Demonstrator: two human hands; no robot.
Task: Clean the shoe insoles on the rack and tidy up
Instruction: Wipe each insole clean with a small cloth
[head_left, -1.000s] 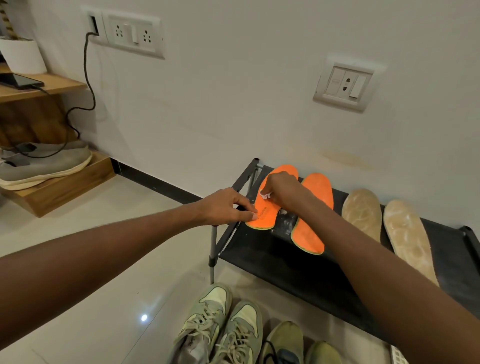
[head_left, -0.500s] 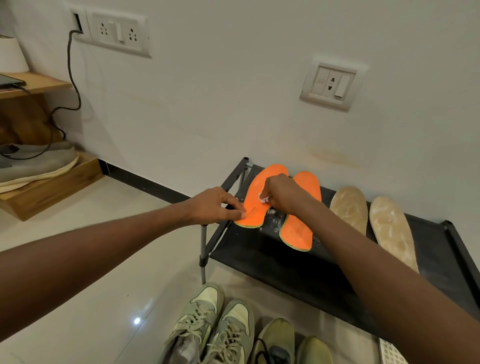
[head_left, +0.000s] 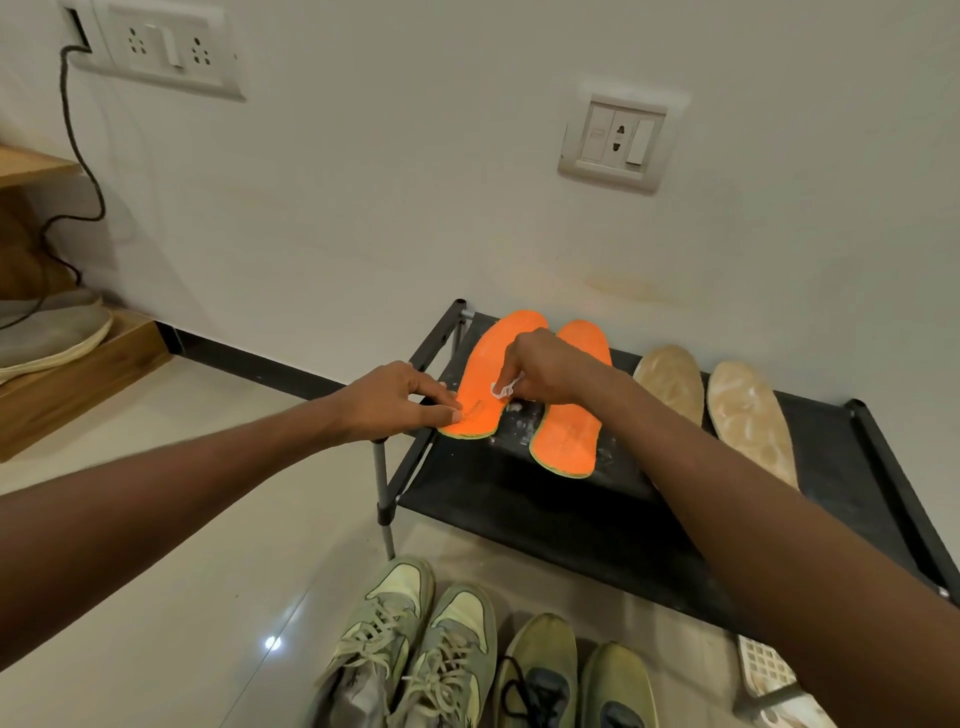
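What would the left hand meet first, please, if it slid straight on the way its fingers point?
The left hand already rests on the left orange insole; going on rightward it would probably meet the right hand first, though depth is unclear.

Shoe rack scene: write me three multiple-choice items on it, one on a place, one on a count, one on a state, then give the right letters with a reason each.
1. Where do the two orange insoles lie?
A. on the floor by the sneakers
B. at the left end of the black rack
C. on the wooden shelf

2. How many insoles are on the rack?
A. two
B. three
C. four

3. What is the right hand doing?
A. pinching a small white wipe on an orange insole
B. hanging idle
C. lifting a sneaker

Answers:
1 B: both orange insoles rest on the black rack by its left post.
2 C: two orange and two tan insoles lie side by side.
3 A: the right hand holds the white wipe to the leftmost insole, whose heel end the left hand presses down.
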